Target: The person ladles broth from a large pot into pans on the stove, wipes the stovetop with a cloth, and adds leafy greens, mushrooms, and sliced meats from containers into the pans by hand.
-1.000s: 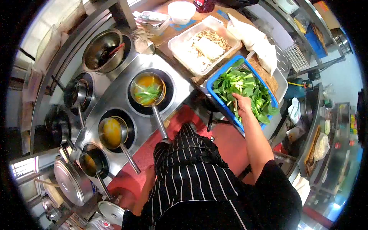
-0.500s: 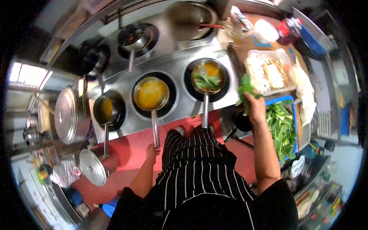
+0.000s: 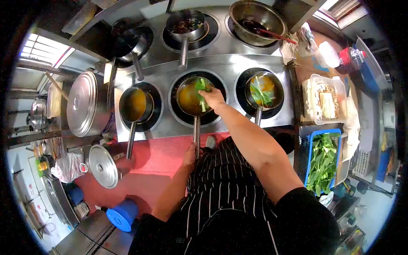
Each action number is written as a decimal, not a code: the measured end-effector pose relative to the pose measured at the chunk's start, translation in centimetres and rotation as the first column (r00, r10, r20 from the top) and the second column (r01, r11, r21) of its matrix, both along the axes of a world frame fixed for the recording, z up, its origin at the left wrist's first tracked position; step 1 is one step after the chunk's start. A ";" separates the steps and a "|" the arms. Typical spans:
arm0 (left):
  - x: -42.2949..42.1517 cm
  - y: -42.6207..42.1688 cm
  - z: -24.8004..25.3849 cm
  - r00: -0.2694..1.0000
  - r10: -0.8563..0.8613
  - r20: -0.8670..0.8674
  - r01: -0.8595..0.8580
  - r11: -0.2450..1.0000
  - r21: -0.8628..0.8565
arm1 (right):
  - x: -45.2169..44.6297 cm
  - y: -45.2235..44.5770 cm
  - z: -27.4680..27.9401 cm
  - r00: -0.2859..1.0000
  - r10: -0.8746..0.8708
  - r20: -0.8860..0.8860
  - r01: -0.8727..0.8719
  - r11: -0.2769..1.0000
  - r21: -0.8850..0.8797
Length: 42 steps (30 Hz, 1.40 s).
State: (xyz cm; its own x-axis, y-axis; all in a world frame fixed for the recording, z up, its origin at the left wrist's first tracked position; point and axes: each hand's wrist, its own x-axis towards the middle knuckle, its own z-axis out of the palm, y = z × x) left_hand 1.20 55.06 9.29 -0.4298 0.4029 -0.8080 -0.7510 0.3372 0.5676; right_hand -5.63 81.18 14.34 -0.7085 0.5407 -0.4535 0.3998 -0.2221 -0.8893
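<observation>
My right hand (image 3: pixel 213 98) holds a bunch of leafy greens (image 3: pixel 203 87) over the middle front pan (image 3: pixel 187 95), which has yellow-orange liquid in it. My left hand (image 3: pixel 191 154) is wrapped round that pan's long metal handle (image 3: pixel 196 131). In the front right pan (image 3: pixel 277 91), greens (image 3: pixel 260 92) lie in orange liquid. The front left pan (image 3: pixel 135 105) holds orange-brown liquid with no greens visible. A blue basket (image 3: pixel 310 157) of leafy greens (image 3: pixel 323 163) stands at the right, beyond my right forearm.
Behind are two smaller pans and a large metal bowl (image 3: pixel 255 36) with a red-handled utensil. A clear tub of mushrooms (image 3: pixel 326 104) and a red bottle (image 3: pixel 351 56) stand at the right. Large lidded pot (image 3: pixel 83 104) at the left; blue bucket (image 3: pixel 122 215) on the floor.
My right hand has carried greens from the basket leftward to the middle pan. My left hand has closed on its handle. The camera view has swung left, shifting the stove rightward.
</observation>
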 end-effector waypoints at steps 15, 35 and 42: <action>-2.4 -2.0 -12.1 0.805 0.139 -0.577 -0.125 0.990 0.065 | 27.4 5.1 3.3 0.935 -0.345 0.080 0.347 0.938 -0.001; 11.1 10.6 -0.4 0.780 -0.105 -0.617 -0.054 0.971 -0.233 | 41.7 42.1 4.8 0.671 -0.453 0.587 -0.444 0.389 0.807; 11.8 9.6 -0.9 0.795 -0.120 -0.594 -0.039 0.968 -0.248 | 40.7 42.4 4.2 0.894 -0.224 0.389 -0.307 0.327 0.894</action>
State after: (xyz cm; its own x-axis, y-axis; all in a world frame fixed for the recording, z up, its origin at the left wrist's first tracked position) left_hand 13.02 64.63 8.35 -0.8462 0.2636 -0.4631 -0.2673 0.5418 0.7969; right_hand 35.08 123.63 18.52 -0.6506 0.7520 0.1061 0.7166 0.6542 -0.2419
